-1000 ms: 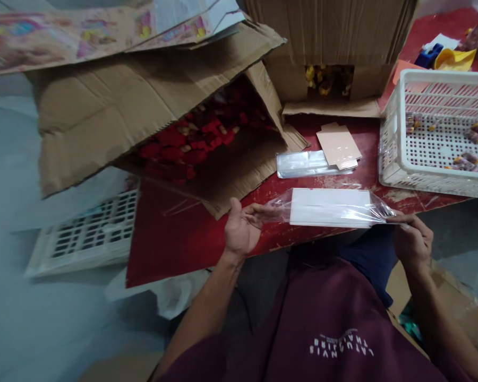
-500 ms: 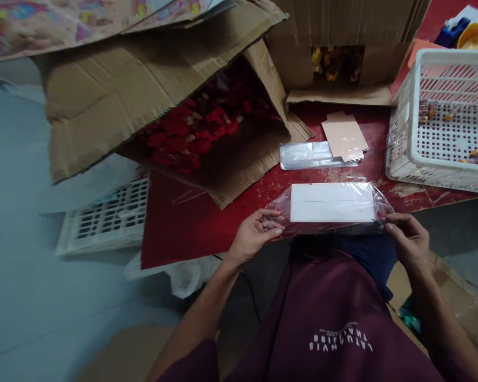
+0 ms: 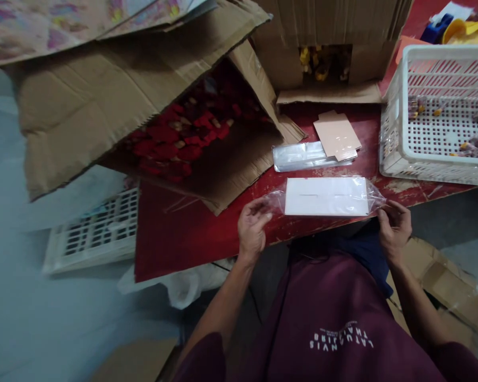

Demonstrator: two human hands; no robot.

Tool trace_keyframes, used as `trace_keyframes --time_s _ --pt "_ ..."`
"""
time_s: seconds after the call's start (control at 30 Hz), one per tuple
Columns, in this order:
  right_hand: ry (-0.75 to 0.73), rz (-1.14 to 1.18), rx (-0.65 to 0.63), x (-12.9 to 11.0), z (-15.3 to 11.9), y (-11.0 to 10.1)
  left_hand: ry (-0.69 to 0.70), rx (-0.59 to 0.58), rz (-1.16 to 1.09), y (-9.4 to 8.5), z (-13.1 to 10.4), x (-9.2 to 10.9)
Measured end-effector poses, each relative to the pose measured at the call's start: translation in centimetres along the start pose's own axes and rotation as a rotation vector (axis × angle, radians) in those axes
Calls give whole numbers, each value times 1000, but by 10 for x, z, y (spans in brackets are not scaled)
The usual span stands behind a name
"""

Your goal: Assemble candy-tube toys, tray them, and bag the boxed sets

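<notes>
A long white box (image 3: 325, 204) lies inside a clear plastic bag (image 3: 278, 201) near the front edge of the red table. My left hand (image 3: 253, 223) pinches the bag's left end, its fingers curled around the film. At the other end, my right hand (image 3: 396, 225) grips the gathered plastic between thumb and fingers. Both ends of the film stretch out from the box. Just beyond it lie a stack of flat clear bags (image 3: 298, 157) and some folded peach-coloured cards (image 3: 338, 135) partly on top of them.
An open cardboard carton (image 3: 239, 175) holds red pieces (image 3: 171, 132) at left. Behind stands another carton (image 3: 279, 63) with a cut-out showing yellow items. A white basket (image 3: 394, 154) with small wrapped items is at right. Below the table's left side sits a white crate (image 3: 59, 254).
The film ends are drawn in more narrowly beside the box. My right hand has shifted left and up, and the left hand has turned more upright. The whole view has shifted slightly.
</notes>
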State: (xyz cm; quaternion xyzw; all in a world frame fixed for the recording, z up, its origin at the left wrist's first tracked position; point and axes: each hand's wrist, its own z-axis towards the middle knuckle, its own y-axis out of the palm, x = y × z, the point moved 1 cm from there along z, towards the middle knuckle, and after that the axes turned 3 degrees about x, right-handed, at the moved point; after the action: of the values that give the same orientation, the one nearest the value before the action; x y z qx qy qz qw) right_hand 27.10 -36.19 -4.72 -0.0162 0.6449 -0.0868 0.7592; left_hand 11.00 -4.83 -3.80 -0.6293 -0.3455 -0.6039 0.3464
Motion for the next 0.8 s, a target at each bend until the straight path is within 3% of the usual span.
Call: trace_keyframes --time_s 0.07,0.13,0.2,0.27,0.3,0.37,0.5,0.6,0.8 --pt "-90 -14 141 -24 -15 -6 238 123 74 -3 -12 14" --pt "-288 -58 183 -48 -31 -5 505 88 227 7 -26 29" --pt "-505 -123 -20 -63 -43 10 632 -167 385 30 -33 37" --pt "-668 -234 -294 -64 -46 37 613 -451 504 55 -31 36" --pt "-717 -318 -381 -60 -44 52 582 -544 542 66 -27 33" --pt "-764 -473 -408 -45 -36 77 528 -616 568 77 -15 23" --pt "-767 -554 -263 -18 -22 95 501 -549 487 70 5 -3" --pt "-766 -548 -74 -12 -18 91 448 -372 378 67 6 -19" --pt "-579 -273 132 -9 -2 100 302 -22 169 106 -12 -25"
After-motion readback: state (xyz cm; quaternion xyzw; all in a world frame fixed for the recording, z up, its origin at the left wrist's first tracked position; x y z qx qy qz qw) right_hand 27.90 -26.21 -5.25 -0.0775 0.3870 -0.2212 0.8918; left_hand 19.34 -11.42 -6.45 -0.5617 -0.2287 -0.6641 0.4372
